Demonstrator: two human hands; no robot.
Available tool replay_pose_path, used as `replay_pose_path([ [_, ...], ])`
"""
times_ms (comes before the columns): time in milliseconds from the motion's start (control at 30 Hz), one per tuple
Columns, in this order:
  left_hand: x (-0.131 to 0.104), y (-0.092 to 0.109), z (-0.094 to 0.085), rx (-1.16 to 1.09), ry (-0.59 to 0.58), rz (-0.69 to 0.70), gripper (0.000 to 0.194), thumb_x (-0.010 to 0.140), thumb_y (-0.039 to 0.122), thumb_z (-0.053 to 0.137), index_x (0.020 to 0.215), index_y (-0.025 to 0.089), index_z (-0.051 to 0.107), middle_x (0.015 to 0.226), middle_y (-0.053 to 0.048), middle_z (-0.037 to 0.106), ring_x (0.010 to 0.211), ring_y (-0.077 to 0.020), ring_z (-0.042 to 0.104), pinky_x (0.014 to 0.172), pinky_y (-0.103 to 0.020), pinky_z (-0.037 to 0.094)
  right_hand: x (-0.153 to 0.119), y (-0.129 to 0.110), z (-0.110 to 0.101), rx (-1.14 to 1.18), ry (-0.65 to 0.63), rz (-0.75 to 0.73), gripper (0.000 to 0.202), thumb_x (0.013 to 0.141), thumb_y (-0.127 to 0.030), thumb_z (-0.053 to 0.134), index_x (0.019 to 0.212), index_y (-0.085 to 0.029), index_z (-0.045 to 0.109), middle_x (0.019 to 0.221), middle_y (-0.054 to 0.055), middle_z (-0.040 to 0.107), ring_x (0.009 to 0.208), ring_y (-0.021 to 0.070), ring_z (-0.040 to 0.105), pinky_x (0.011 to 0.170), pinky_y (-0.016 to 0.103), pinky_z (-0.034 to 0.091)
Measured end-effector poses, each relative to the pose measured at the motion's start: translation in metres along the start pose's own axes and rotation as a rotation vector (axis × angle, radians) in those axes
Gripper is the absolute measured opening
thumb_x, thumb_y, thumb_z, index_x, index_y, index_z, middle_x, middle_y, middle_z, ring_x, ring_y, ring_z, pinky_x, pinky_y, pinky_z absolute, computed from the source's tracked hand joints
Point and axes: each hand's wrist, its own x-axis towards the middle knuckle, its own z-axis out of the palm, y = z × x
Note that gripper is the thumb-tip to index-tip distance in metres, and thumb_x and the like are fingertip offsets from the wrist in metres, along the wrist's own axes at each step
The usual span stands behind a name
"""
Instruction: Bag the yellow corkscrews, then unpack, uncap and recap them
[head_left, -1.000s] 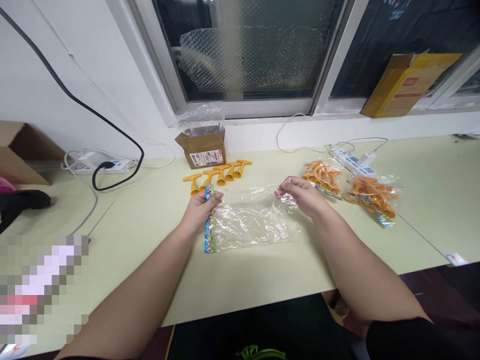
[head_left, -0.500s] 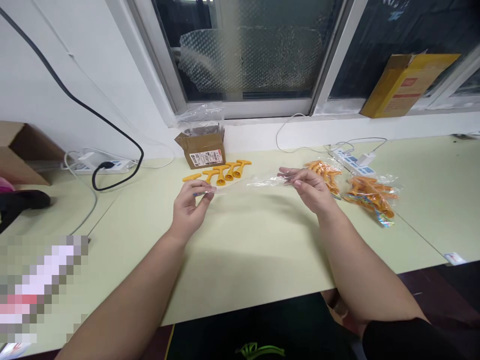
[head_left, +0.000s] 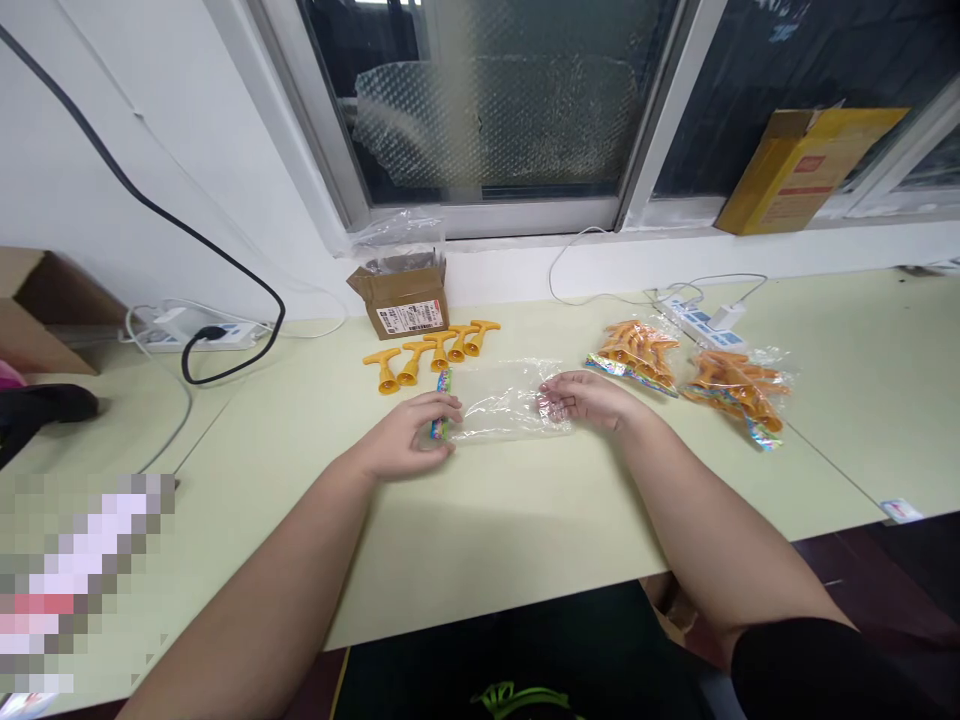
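A clear plastic bag (head_left: 502, 405) lies flattened on the table between my hands, with a colourful strip along its left end. My left hand (head_left: 409, 435) is at that end, thumb and fingers apart around the strip. My right hand (head_left: 592, 400) rests at the bag's other end, fingers stretched out and touching the plastic; its thumb is mostly hidden. Beyond the bag, several yellow T-shaped plastic handles (head_left: 439, 352) stand in a slanting row. Two filled bags of such handles, one nearer (head_left: 637, 350) and one farther right (head_left: 739, 390), lie beyond my right hand.
An open cardboard box (head_left: 409, 305) with clear plastic in it stands behind the handles. Power strips lie at the right (head_left: 701, 325) and left (head_left: 232, 335), with a black cable (head_left: 187, 225) looping at the left. A yellow carton (head_left: 806, 175) leans against the window.
The bag has come down from between my raised hands and now lies flat. My left hand has moved lower and its fingers have spread. My right hand has shifted slightly down and left.
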Motion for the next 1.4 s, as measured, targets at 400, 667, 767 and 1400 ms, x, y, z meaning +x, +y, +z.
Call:
replay_pose_path([
  [400, 0.007, -0.005, 0.006, 0.097, -0.091, -0.090, 0.034, 0.100, 0.043, 0.052, 0.081, 0.025, 0.075, 0.082, -0.007, 0.071, 0.085, -0.0241, 0.067, 0.088, -0.038, 0.051, -0.008, -0.009, -0.003, 0.067, -0.138, 0.105, 0.028, 0.079, -0.038, 0.083, 0.086, -0.020, 0.063, 0.084, 0.010, 0.080, 0.079, 0.0230, 0.079, 0.079, 0.037, 0.065],
  [667, 0.009, 0.011, 0.027, 0.121, -0.021, -0.100, 0.050, 0.101, 0.049, 0.051, 0.145, 0.026, 0.059, 0.157, -0.012, 0.050, 0.148, -0.0325, 0.042, 0.121, -0.052, 0.034, -0.013, -0.002, 0.008, -0.060, -0.593, 0.025, 0.046, 0.078, -0.037, 0.084, 0.118, -0.017, 0.071, 0.129, 0.017, 0.073, 0.107, 0.0269, 0.076, 0.073, 0.032, 0.063],
  [767, 0.009, 0.012, 0.033, 0.125, -0.150, -0.138, 0.055, 0.105, 0.051, 0.042, 0.155, 0.030, 0.049, 0.170, -0.008, 0.032, 0.158, -0.0318, 0.025, 0.128, -0.056, 0.018, -0.009, 0.004, 0.021, -0.159, -0.609, -0.094, 0.035, 0.081, -0.038, 0.081, 0.110, -0.018, 0.077, 0.132, 0.014, 0.073, 0.117, 0.0265, 0.073, 0.096, 0.040, 0.059],
  [1400, 0.012, -0.002, 0.036, 0.125, -0.187, -0.104, 0.054, 0.109, 0.051, 0.032, 0.162, 0.041, 0.034, 0.171, 0.001, 0.026, 0.160, -0.0255, 0.022, 0.131, -0.051, 0.013, 0.001, 0.043, 0.082, -1.245, -0.303, -0.614, 0.098, 0.092, -0.071, 0.057, 0.166, -0.016, 0.026, 0.171, 0.019, 0.024, 0.159, 0.0346, 0.023, 0.130, 0.056, 0.016],
])
